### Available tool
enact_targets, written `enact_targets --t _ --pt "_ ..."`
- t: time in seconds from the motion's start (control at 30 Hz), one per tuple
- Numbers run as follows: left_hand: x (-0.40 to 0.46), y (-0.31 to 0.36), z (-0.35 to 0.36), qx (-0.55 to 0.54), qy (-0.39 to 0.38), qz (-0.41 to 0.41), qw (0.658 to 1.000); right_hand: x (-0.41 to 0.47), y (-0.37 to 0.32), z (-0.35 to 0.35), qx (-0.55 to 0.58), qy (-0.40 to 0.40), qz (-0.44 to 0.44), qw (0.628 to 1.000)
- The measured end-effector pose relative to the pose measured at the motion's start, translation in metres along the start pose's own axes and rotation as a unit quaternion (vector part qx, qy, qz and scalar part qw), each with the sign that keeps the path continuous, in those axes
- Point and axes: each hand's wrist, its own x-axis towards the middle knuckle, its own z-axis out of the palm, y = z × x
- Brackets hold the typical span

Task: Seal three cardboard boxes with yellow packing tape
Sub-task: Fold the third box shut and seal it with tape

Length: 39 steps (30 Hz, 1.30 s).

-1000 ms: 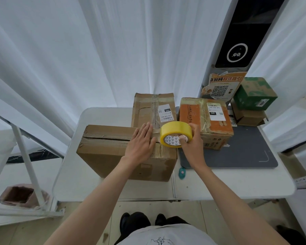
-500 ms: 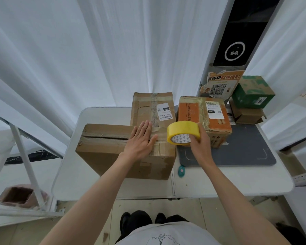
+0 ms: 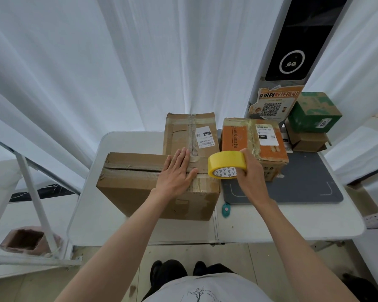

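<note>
A large brown cardboard box (image 3: 138, 184) lies across the white table (image 3: 122, 225), its top seam running left to right. My left hand (image 3: 176, 173) rests flat on the right part of its top, fingers straight. My right hand (image 3: 249, 173) grips a roll of yellow packing tape (image 3: 226, 163) held just past the box's right end. A taller brown box (image 3: 189, 131) with a white label stands behind. An orange box (image 3: 253, 140) with a label sits to its right.
A grey mat (image 3: 303, 188) covers the table's right side. A green box (image 3: 313, 113) is stacked on a small brown box (image 3: 308, 141) at the far right. A small teal cutter (image 3: 225, 210) lies by the mat's front edge. White curtains hang behind.
My right hand has carried the tape roll a little to the right, off the large box's right end. My left hand stays flat on the box top.
</note>
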Motion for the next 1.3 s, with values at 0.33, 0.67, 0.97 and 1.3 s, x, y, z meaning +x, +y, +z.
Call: enact_targets --t 0.33,0.67,0.97,1.3 --pt "0.005 0.007 -0.004 -0.019 0.007 -0.012 1.0 0.011 -0.001 -0.004 0.039 -0.03 0.075 0.996" --pt "0.026 0.042 0.002 -0.106 0.043 0.018 0.993 -0.005 -0.021 0.023 0.388 0.002 0.341 0.856" --pt "0.029 0.036 0.015 -0.096 0.071 0.029 0.992 -0.006 -0.015 0.034 0.475 0.001 0.374 0.796" --pt "0.025 0.036 0.015 -0.094 0.076 0.035 0.992 0.005 0.013 0.011 0.44 0.021 0.397 0.805"
